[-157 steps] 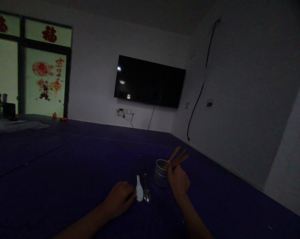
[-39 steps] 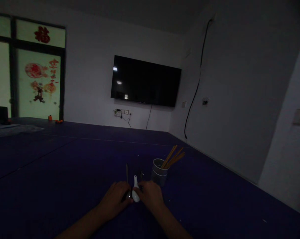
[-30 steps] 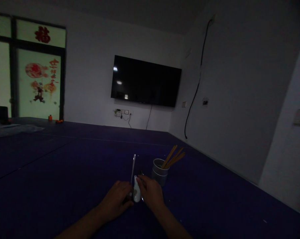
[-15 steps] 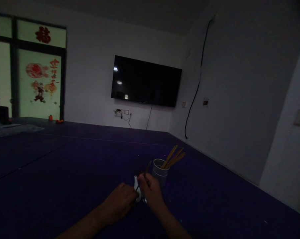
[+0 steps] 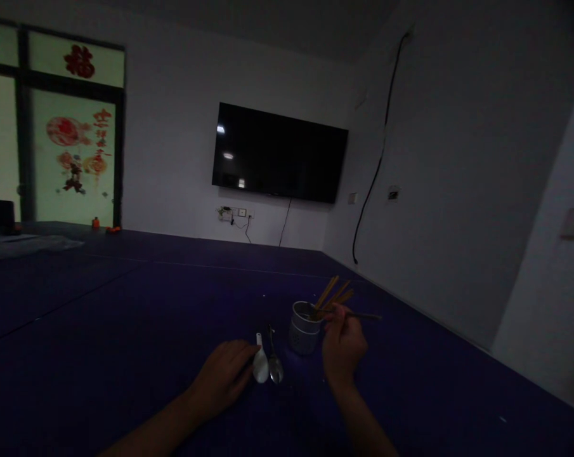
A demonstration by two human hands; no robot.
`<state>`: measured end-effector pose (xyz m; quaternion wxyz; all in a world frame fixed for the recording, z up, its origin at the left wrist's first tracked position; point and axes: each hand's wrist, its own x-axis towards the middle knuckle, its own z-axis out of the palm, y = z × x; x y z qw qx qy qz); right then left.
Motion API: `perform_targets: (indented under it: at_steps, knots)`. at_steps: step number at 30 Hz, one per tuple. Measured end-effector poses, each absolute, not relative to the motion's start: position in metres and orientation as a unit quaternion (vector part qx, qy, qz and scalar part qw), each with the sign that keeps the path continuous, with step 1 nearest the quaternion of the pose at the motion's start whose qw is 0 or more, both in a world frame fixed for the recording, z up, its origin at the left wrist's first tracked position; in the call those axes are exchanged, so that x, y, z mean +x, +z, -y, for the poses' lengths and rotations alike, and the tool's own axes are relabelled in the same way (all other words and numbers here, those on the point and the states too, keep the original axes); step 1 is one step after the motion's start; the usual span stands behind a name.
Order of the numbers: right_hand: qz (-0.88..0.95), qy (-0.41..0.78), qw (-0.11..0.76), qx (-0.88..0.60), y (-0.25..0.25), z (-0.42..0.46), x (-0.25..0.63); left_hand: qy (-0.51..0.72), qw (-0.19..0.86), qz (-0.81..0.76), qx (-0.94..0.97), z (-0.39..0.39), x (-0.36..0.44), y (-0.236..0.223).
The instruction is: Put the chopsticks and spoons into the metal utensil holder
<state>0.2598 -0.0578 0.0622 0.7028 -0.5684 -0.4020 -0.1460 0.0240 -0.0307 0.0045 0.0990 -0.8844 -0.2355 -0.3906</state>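
Note:
My right hand is closed on a thin metal fork, held nearly level with its head over the rim of a grey perforated cup. Several wooden chopsticks stand tilted in that cup, leaning right. My left hand lies on the table, fingers stretched out and slightly bent. Its fingertips touch or nearly touch a white soup spoon. Just right of it lies a metal spoon, bowl towards me. The picture is dark, so the fork's head is hard to make out.
The wide table has a dark purple-blue top with seams. Clear plastic sheeting and a dark box are at the far left, with small orange items near the door. A television hangs on the far wall.
My right hand has taken the fork from beside the white spoon and moved it up and right to the cup. The chopsticks, held earlier, now stand in the cup. My left hand shifted slightly.

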Motion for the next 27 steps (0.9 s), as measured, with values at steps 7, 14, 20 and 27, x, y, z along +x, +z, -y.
perform_targets:
  at_steps: [7, 14, 20, 27]
  knots:
    - [0.437, -0.136, 0.642, -0.615, 0.057, 0.049, 0.271, -0.382, 0.065, 0.244, -0.889, 0.031, 0.024, 0.005]
    - [0.446, -0.106, 0.628, -0.629, 0.049, 0.039, 0.278, -0.375, 0.05, 0.247, -0.892, 0.028, 0.025, 0.002]
    - [0.454, -0.097, 0.628, -0.624, 0.043, 0.033, 0.283, -0.381, 0.045, 0.245, -0.89, 0.031, 0.025, 0.003]
    - [0.444, -0.068, 0.649, -0.615, 0.041, 0.028, 0.285, -0.371, 0.044, 0.244, -0.895, 0.029, 0.025, 0.0]
